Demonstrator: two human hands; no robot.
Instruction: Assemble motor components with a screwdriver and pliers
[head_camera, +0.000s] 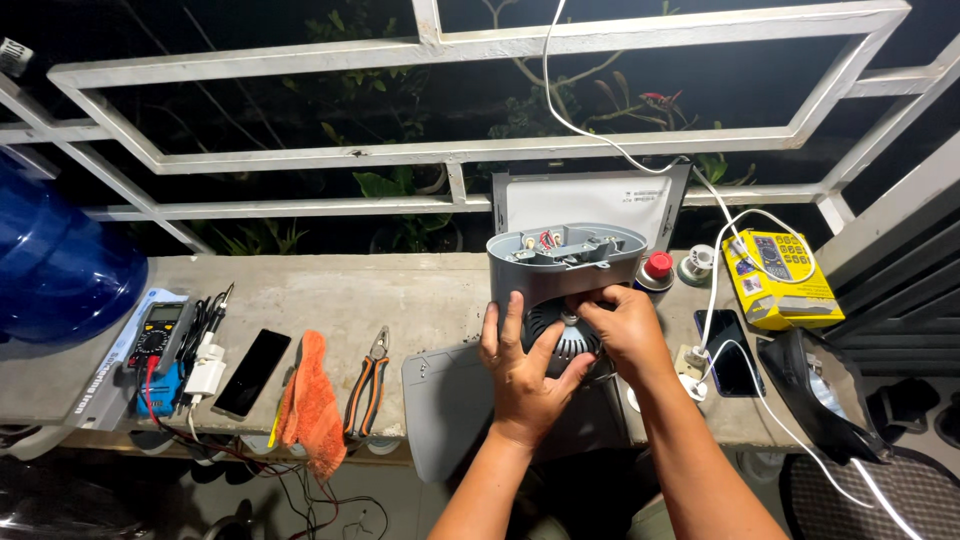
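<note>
Now both hands are gripping the grey appliance housing (565, 270) at the frame's centre: the left hand (523, 372) is wrapping its underside, the right hand (625, 330) is pressing the vented part (562, 335).

We look down at a grey concrete ledge (330, 300) running across the middle of the frame. Behind it, across the upper half, a white metal railing (470, 150) of slanted and level bars stands against black night, with green leaves (385, 185) showing through the gaps. At the right edge we see dark horizontal slats (900, 300). Light falls from above, bright on the ledge.
</note>
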